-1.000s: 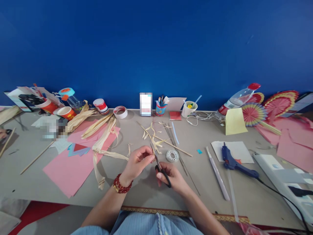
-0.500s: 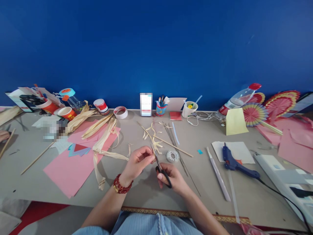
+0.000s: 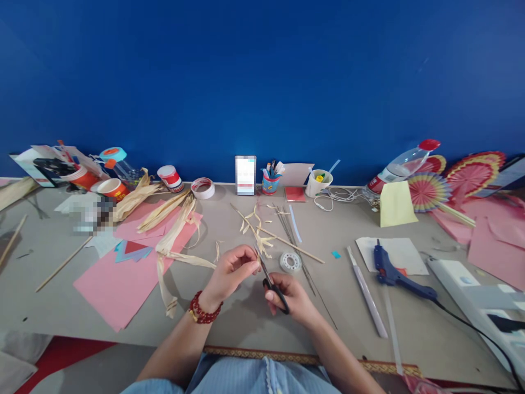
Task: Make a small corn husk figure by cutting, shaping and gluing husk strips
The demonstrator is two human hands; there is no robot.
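My right hand (image 3: pixel 289 293) holds black-handled scissors (image 3: pixel 274 293), their blades pointing up and left. The blades lie close beside the fingertips of my left hand (image 3: pixel 235 271), which wears a red bead bracelet (image 3: pixel 204 309). Its thumb and forefinger are pinched together; a tiny pale bit shows at the tips, too small to name. Just beyond the blades lie shredded pieces of corn husk (image 3: pixel 262 243) and a thin wooden stick (image 3: pixel 293 245). A roll of clear tape (image 3: pixel 290 262) sits right of the scissors, by several thin wires (image 3: pixel 314 284).
To the left lie pink paper sheets (image 3: pixel 117 287) and dried corn husks (image 3: pixel 174 230). A blue glue gun (image 3: pixel 388 268), a craft knife (image 3: pixel 367 295) and a power strip (image 3: pixel 471 301) lie right. Along the wall stand a phone (image 3: pixel 245 175), a pen cup (image 3: pixel 270 185) and a plastic bottle (image 3: pixel 402 164).
The scissors in my right hand have shifted very slightly. My left hand keeps its pinch in the same place. A hand at the far left edge has gone out of view.
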